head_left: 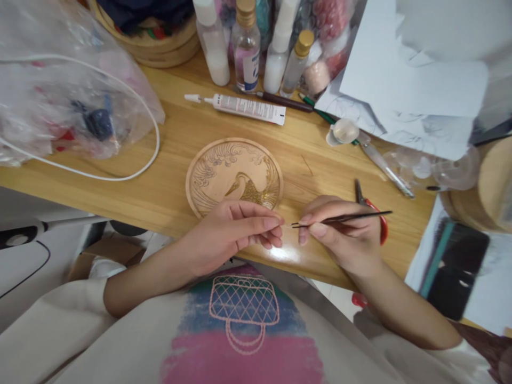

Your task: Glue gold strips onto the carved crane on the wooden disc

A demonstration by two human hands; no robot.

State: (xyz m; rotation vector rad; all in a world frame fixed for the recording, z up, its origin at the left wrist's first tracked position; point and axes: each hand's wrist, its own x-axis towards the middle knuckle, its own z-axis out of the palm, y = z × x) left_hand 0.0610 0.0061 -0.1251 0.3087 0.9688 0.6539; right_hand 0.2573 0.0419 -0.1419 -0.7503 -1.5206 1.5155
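My right hand grips slim black tweezers, their tips pointing left. Just left of those tips, my left hand has thumb and forefinger pinched together. Whatever sits between them is too small to make out. Behind my left fingers lies a round wooden plaque with a raised rim. It bears a crane and wave pattern in dark lines, partly golden, and my hand hides its lower edge. Red-handled scissors lie on the table, partly covered by my right hand.
A white glue tube, its cap off, lies behind the plaque. Several bottles stand at the back. Left is a plastic bag with a white cable. Papers, a craft knife and a phone are right.
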